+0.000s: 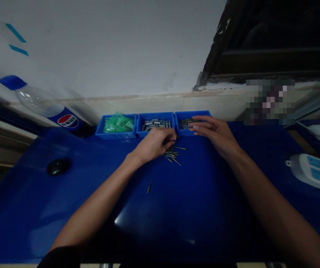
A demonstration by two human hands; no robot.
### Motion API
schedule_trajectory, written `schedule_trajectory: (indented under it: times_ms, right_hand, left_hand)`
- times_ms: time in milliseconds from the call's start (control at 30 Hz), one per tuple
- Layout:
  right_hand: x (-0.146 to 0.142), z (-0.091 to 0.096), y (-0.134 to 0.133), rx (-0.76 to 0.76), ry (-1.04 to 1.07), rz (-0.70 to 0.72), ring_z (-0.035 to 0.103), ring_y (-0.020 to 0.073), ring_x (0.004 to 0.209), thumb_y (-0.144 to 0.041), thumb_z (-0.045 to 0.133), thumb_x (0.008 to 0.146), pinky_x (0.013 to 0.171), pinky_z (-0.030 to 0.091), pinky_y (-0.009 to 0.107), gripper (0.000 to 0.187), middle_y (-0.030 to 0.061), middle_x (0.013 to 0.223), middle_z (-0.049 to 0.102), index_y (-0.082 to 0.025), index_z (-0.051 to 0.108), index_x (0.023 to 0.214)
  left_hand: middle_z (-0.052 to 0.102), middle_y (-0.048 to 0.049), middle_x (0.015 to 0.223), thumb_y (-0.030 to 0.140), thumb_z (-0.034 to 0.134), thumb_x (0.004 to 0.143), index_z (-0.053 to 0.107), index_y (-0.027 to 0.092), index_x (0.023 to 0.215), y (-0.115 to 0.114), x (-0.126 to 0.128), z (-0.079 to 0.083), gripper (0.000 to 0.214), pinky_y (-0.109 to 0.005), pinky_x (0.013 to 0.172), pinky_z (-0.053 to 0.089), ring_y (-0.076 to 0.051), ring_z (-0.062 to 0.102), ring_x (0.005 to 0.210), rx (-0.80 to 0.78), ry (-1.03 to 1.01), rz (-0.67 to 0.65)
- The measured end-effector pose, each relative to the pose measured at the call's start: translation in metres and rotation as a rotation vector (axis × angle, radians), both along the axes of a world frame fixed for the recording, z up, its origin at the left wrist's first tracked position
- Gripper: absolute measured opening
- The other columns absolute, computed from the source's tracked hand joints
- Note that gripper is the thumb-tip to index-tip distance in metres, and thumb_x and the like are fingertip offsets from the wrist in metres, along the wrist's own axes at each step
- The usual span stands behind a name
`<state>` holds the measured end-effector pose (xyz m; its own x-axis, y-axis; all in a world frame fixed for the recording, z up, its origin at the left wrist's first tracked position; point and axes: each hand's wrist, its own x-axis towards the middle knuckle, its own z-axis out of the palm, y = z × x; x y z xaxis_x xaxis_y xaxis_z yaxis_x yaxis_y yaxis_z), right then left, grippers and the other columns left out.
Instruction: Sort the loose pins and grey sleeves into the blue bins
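My left hand [160, 143] is closed in a pinch in front of the middle blue bin [155, 133]. Whatever it may hold is hidden by its fingers. Just below it lies a loose pile of thin metal rods [171, 154], dark with some yellowish parts, perhaps drill bits. My right hand [214, 132] reaches over the right blue bin [193, 112], fingers stretched out and apart. More thin rods [184, 124] fill that bin. Short grey metal pieces [157, 123] sit in the middle bin. One single rod [149, 186] lies apart, nearer to me.
The left blue bin [116, 136] holds green plastic bags [118, 122]. A Pepsi bottle [62, 115] leans at the back left, with a black computer mouse [57, 167] nearer. A white power strip [313, 173] lies on the right of the blue tabletop [171, 219]. The wall stands behind.
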<state>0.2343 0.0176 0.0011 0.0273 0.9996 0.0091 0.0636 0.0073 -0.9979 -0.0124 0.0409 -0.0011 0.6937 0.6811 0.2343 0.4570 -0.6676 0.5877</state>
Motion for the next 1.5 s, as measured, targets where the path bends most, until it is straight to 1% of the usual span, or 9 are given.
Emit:
schedule_trajectory:
  times_ms: [167,367,600,667,767,867,1033,1233,1500]
  right_hand:
    - [0.0,0.001,-0.001,0.027,-0.084,0.075,0.077,0.0228,0.078,-0.037,0.085,0.076,0.074,0.06,0.039,0.026,0.0056,0.087,0.082,-0.023,0.08,0.098]
    - [-0.004,-0.003,-0.001,0.014,-0.122,0.148,0.076,0.0211,0.077,-0.036,0.081,0.079,0.071,0.057,0.037,0.023,0.0058,0.088,0.082,-0.023,0.079,0.098]
    - [-0.004,-0.002,-0.002,-0.005,-0.135,0.161,0.076,0.0217,0.079,-0.036,0.079,0.081,0.072,0.057,0.037,0.023,0.0062,0.09,0.082,-0.023,0.078,0.099]
    - [-0.004,-0.002,-0.002,-0.01,-0.139,0.169,0.076,0.0219,0.08,-0.036,0.078,0.081,0.073,0.057,0.037,0.022,0.0062,0.09,0.082,-0.023,0.078,0.1]
    - [-0.003,-0.002,-0.001,-0.008,-0.146,0.184,0.076,0.0221,0.081,-0.036,0.077,0.083,0.074,0.058,0.039,0.021,0.0061,0.09,0.082,-0.024,0.078,0.1]
    - [-0.002,-0.001,-0.001,-0.008,-0.153,0.189,0.076,0.0226,0.082,-0.036,0.076,0.083,0.075,0.058,0.04,0.021,0.0063,0.091,0.081,-0.024,0.078,0.1]
    - [-0.003,0.002,-0.003,-0.001,-0.159,0.184,0.075,0.0222,0.081,-0.036,0.076,0.084,0.075,0.058,0.039,0.021,0.0065,0.091,0.081,-0.023,0.078,0.1]
    - [-0.004,0.001,-0.003,-0.008,-0.157,0.181,0.076,0.0219,0.081,-0.037,0.077,0.084,0.074,0.057,0.038,0.021,0.0068,0.089,0.081,-0.022,0.078,0.098]
    - [-0.012,0.001,-0.01,0.1,-0.366,0.254,0.074,0.0222,0.077,-0.035,0.076,0.087,0.073,0.057,0.038,0.017,0.0041,0.082,0.079,-0.023,0.079,0.098]
  left_hand:
    - [0.074,-0.0029,0.083,0.005,0.061,0.087,0.072,0.015,0.097,0.0,-0.008,0.008,0.018,-0.026,0.071,0.047,-0.014,0.066,0.073,-0.133,0.161,-0.134]
    - [0.075,-0.0018,0.08,0.013,0.077,0.081,0.077,0.017,0.099,-0.008,-0.015,0.03,0.019,-0.023,0.063,0.044,-0.014,0.068,0.07,-0.435,0.461,-0.315]
    - [0.075,-0.003,0.085,0.015,0.075,0.085,0.075,0.017,0.096,-0.013,-0.009,0.038,0.011,-0.025,0.065,0.044,-0.015,0.066,0.072,-0.297,0.614,-0.169]
    - [0.076,-0.0045,0.092,0.022,0.083,0.079,0.074,0.018,0.101,-0.017,-0.011,0.044,0.024,-0.027,0.066,0.047,-0.018,0.069,0.078,-0.303,0.728,-0.118]
    - [0.077,-0.0102,0.11,0.028,0.098,0.059,0.071,0.017,0.116,-0.03,-0.007,0.053,0.064,-0.03,0.073,0.054,-0.028,0.073,0.095,-0.363,0.932,-0.055]
    - [0.077,-0.0143,0.117,0.019,0.098,0.06,0.067,0.016,0.126,-0.041,0.004,0.056,0.074,-0.034,0.079,0.059,-0.033,0.074,0.104,-0.457,1.072,-0.033]
    - [0.074,-0.017,0.125,0.006,0.092,0.062,0.063,0.014,0.131,-0.044,0.012,0.045,0.076,-0.034,0.084,0.06,-0.033,0.073,0.111,-0.454,1.08,-0.059]
    - [0.074,-0.0124,0.117,-0.005,0.065,0.076,0.064,0.017,0.125,-0.042,-0.004,0.043,0.054,-0.028,0.076,0.055,-0.024,0.073,0.099,-0.295,0.939,-0.029]
    - [0.073,-0.003,0.085,0.006,0.062,0.086,0.069,0.018,0.101,-0.009,-0.026,0.049,0.021,-0.024,0.062,0.042,-0.014,0.061,0.071,-0.197,0.644,-0.048]
